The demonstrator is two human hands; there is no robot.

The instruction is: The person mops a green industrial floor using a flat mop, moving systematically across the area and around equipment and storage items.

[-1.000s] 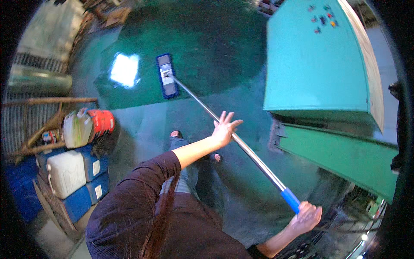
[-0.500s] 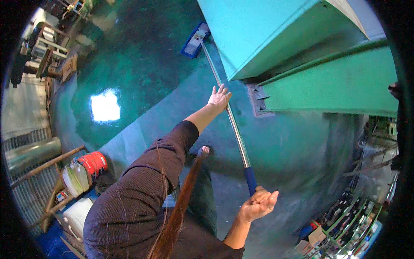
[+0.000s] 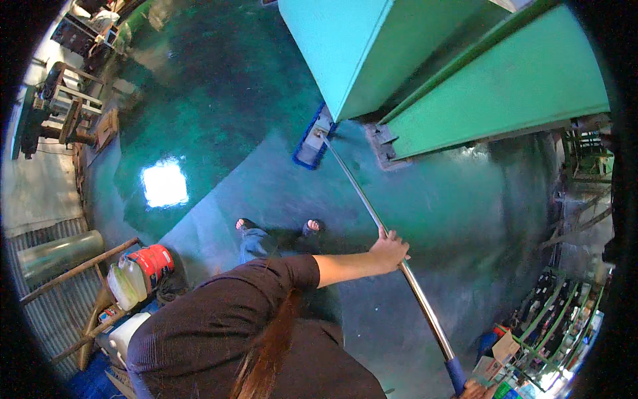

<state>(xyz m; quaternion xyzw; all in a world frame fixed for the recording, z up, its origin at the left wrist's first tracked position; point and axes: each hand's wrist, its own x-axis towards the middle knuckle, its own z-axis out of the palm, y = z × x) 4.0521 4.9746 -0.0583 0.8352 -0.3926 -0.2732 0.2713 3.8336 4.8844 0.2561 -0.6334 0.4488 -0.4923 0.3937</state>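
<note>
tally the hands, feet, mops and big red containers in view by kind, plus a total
Hands: 2 (left hand, right hand, the latter partly cut off)
Feet: 2 (left foot, right foot)
Mop: 1
Big red container: 1
Total: 6

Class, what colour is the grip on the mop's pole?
Blue: the grip shows best in the head view.

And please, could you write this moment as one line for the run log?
left hand: holds pole | right hand: at blue grip, partly out of view | mop head: on floor, by turquoise box
</note>
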